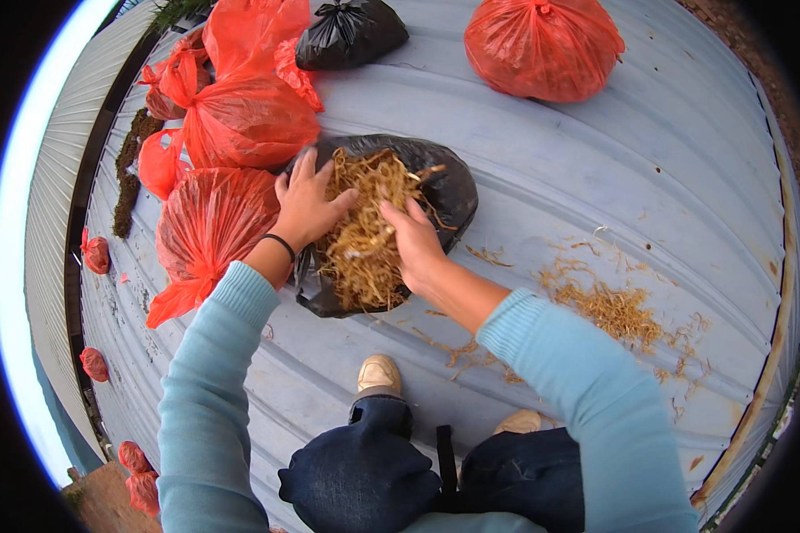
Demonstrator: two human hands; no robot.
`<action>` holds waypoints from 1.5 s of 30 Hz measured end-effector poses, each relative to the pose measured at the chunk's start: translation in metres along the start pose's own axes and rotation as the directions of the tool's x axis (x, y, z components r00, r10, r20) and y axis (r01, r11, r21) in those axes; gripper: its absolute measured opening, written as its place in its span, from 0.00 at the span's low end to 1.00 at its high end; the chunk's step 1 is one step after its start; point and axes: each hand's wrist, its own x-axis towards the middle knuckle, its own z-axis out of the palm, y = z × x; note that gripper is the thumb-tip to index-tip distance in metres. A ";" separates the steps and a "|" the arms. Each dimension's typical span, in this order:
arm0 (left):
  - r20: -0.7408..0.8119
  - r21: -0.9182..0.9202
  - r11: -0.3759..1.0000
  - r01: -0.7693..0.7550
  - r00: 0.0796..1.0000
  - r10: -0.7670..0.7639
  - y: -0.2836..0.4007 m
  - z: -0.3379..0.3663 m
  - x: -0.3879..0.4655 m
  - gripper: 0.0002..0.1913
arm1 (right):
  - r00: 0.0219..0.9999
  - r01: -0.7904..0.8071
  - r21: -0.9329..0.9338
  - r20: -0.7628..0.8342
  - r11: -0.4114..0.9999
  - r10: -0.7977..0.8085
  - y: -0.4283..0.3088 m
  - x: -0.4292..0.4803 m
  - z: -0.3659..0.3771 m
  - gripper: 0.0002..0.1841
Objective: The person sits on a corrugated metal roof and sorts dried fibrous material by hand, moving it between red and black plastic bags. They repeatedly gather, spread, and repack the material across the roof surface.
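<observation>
A black plastic bag (pixel 455 190) lies opened out on the corrugated metal sheeting before me, heaped with brownish-yellow dried plant strips (pixel 363 250). My left hand (pixel 310 203) rests against the left side of the heap, fingers spread, with the thumb over the strips. From the right, my right hand (pixel 415 243) touches the heap; its thumb and forefinger show at the strips. Its other fingers are hidden, so whether it grips any strips is unclear.
Tied red plastic bags (pixel 253 123) crowd the left, one (pixel 217 213) close to my left wrist. Farther off are a tied black bag (pixel 353 33) and a large red bag (pixel 543 50). Loose strips (pixel 607 310) lie scattered at right. My shoe (pixel 379 373) stands below the open bag.
</observation>
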 end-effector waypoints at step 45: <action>0.302 -0.839 0.379 0.390 0.914 -0.272 -0.071 -0.151 -0.066 0.16 | 0.513 0.509 -0.429 0.847 -0.746 -0.137 -0.196 0.005 -0.134 0.08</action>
